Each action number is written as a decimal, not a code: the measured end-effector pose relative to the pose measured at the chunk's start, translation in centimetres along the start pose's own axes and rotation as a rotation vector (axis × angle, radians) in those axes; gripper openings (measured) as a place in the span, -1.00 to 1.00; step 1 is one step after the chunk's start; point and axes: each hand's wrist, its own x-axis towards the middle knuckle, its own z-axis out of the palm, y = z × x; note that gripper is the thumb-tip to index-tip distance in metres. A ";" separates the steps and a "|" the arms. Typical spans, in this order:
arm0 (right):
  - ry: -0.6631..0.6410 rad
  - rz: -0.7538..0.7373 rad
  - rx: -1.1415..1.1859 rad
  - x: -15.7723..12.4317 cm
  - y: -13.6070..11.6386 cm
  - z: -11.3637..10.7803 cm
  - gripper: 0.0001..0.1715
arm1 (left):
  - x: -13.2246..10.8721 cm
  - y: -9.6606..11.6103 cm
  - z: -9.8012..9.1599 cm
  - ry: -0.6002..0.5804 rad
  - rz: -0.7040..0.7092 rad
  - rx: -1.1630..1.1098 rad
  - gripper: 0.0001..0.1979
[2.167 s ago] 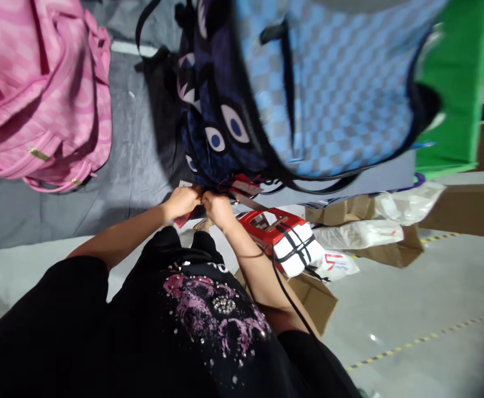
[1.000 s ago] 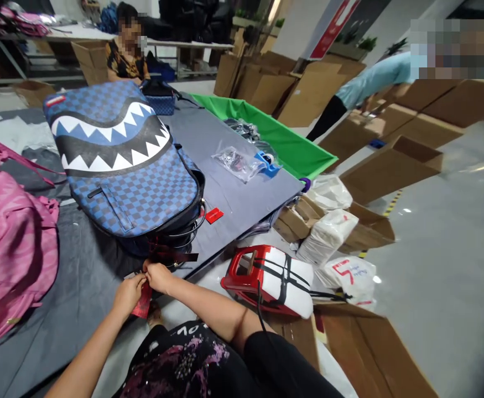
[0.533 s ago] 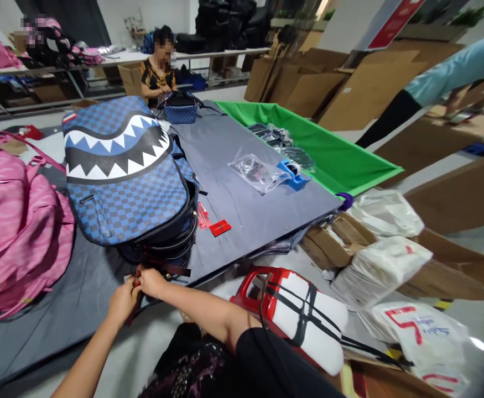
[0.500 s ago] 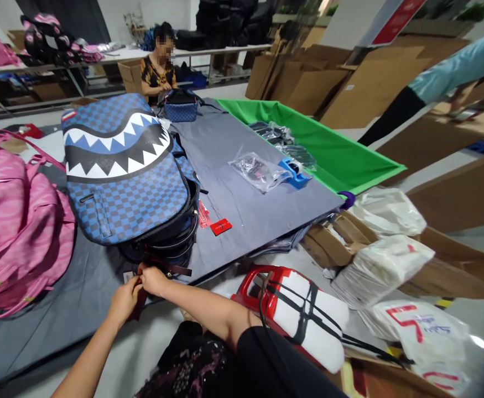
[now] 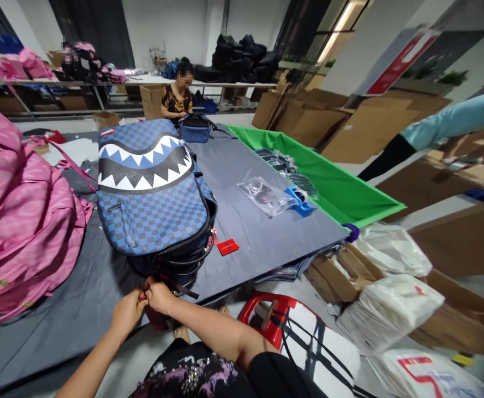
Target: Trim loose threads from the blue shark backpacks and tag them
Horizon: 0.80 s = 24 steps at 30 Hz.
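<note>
"Where is the blue-and-black checked backpack (image 5: pixel 154 221) laid?"
"On the flat grey-covered table (image 5: pixel 250 265), just beyond the fingers (image 5: pixel 151 287)."
"And what is gripped?"
"A small red piece (image 5: pixel 142 297), partly hidden, is pinched by the left hand (image 5: pixel 127 310) and right hand (image 5: pixel 160 297), fingers closed."

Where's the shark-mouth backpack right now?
In the head view, the shark-mouth backpack sits left of centre on the grey table, between the pink backpack and the red tag lying to its right.
</note>
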 end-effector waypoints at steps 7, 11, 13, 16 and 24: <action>-0.047 0.017 0.006 0.1 0.2 0.2 -0.80 | -0.7 -0.2 1.1 0.060 -0.043 -0.003 -0.74; -0.083 0.009 0.011 0.0 0.1 -0.2 -0.80 | -1.2 -0.2 1.8 0.035 -0.043 -0.109 -0.71; -0.098 0.004 0.019 -0.1 0.0 -0.5 -0.81 | -1.5 0.0 2.1 0.082 -0.042 -0.075 -0.69; -0.125 -0.003 0.038 -0.2 0.0 -0.9 -0.83 | -1.8 0.5 2.3 0.156 -0.093 -0.014 -0.72; -0.239 -0.071 0.093 0.2 0.3 -1.3 -0.82 | -2.7 2.9 2.4 0.190 -0.281 0.106 -0.73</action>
